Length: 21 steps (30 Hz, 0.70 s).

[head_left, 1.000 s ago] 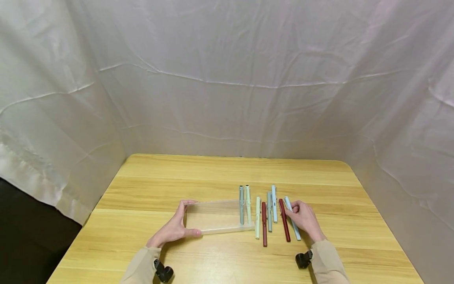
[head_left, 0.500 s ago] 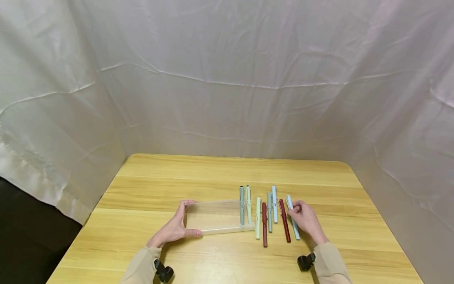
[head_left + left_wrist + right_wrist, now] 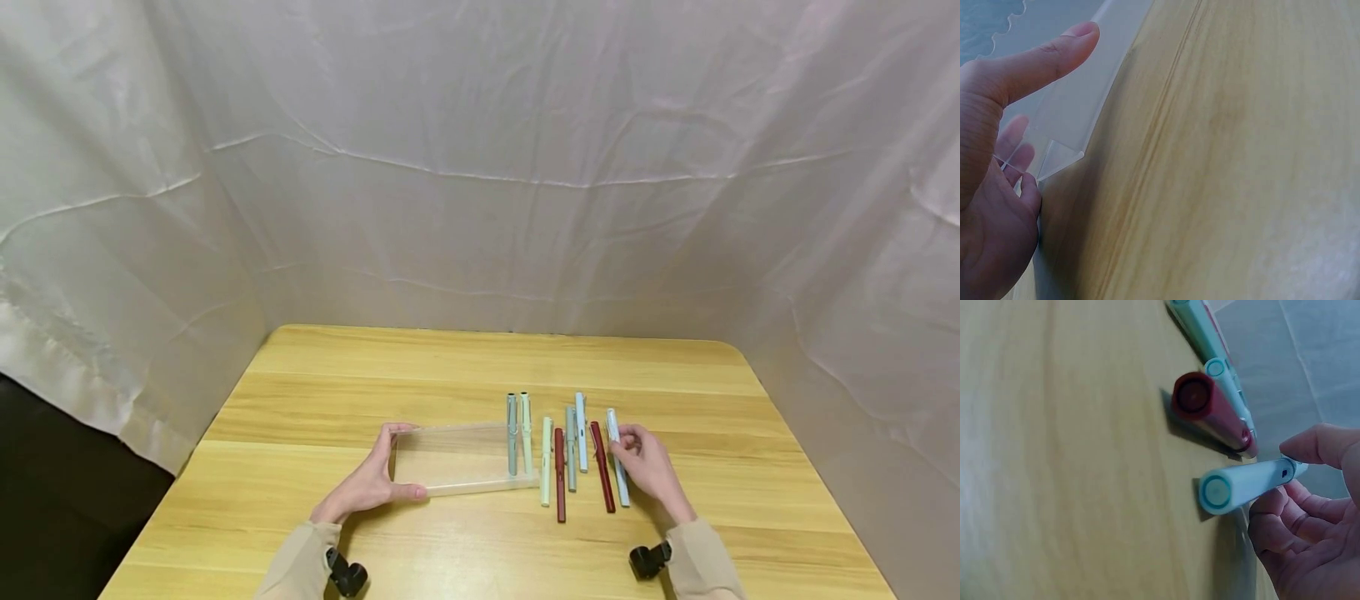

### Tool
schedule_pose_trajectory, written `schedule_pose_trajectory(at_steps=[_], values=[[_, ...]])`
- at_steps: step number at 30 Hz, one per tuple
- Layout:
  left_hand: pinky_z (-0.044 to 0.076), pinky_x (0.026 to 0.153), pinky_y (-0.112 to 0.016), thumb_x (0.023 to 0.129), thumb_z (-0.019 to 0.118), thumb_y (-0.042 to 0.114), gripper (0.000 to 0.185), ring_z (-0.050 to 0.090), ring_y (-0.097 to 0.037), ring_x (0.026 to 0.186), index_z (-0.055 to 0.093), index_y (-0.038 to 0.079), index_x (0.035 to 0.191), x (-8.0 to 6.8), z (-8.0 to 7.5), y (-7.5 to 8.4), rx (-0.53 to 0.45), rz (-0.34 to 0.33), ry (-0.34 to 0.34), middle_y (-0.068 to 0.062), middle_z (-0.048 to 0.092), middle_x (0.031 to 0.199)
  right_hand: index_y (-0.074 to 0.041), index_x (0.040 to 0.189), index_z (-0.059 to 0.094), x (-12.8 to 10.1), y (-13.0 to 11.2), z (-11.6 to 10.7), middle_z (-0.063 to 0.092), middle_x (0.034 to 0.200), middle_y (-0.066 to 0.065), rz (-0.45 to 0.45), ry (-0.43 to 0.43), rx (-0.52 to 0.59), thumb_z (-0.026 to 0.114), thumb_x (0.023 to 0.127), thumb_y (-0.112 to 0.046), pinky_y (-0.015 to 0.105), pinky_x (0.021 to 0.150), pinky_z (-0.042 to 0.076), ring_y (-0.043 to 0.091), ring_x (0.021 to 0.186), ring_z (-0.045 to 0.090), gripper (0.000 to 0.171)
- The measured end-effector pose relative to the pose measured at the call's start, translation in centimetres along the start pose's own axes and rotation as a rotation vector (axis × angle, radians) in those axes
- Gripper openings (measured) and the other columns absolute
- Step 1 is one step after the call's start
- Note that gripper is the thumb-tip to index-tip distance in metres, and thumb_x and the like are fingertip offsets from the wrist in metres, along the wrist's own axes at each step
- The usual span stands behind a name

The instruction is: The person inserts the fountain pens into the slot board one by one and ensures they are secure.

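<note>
My left hand (image 3: 371,483) grips the left end of a clear plastic pen rack (image 3: 480,485), thumb along its front edge and fingers behind. In the left wrist view the rack (image 3: 1069,112) shows a scalloped edge beside the thumb. A grey-blue pen (image 3: 512,433) and a pale green pen (image 3: 526,433) lie across the rack's right end. At the right end of the pen row, my right hand (image 3: 648,471) pinches a light blue pen (image 3: 619,475) between thumb and fingers. The right wrist view shows this pen (image 3: 1247,483) close over the table, next to a dark red pen (image 3: 1216,412).
Between rack and right hand lie another pale green pen (image 3: 546,462), a red pen (image 3: 560,475), a second grey-blue pen (image 3: 571,450), another light blue pen (image 3: 581,433) and a dark red pen (image 3: 602,467). White curtains (image 3: 480,233) surround the wooden table (image 3: 480,550).
The light blue pen in my right hand has turned straighter, its far end shifting right and away, its near end left. The right hand has shifted slightly right; the left hand and rack are still.
</note>
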State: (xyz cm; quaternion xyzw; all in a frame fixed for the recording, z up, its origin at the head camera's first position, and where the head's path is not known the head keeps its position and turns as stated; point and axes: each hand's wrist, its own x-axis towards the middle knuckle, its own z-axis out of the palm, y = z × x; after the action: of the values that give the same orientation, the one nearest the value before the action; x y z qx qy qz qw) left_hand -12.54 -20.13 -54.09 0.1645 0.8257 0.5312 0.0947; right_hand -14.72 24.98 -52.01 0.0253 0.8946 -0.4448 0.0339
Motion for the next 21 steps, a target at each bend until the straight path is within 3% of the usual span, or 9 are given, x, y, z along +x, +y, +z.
schedule_pose_trajectory(at_steps=[10,21], values=[[0.011,0.122,-0.070,0.072,0.091,0.025,0.098,0.022,-0.048,0.149,0.027,0.008,0.145,0.0,-0.1,0.0,-0.008,0.012,-0.008,-0.023,0.031,0.154,0.007,0.134,0.051,-0.5,-0.8,0.0,0.063,0.112,0.020,0.008,0.010,0.104,0.061,0.098,-0.010,0.018,0.069,0.054,0.012,0.084,0.061,0.040],[0.011,0.122,-0.070,0.072,0.091,0.026,0.099,0.020,-0.049,0.150,0.027,0.008,0.145,0.0,0.0,0.1,0.006,0.005,-0.005,-0.024,0.030,0.154,0.007,0.133,0.051,-1.1,-1.9,-0.2,0.063,0.113,0.023,-0.090,0.027,0.147,0.063,0.099,-0.015,0.024,0.067,0.057,0.011,0.083,0.065,0.042]])
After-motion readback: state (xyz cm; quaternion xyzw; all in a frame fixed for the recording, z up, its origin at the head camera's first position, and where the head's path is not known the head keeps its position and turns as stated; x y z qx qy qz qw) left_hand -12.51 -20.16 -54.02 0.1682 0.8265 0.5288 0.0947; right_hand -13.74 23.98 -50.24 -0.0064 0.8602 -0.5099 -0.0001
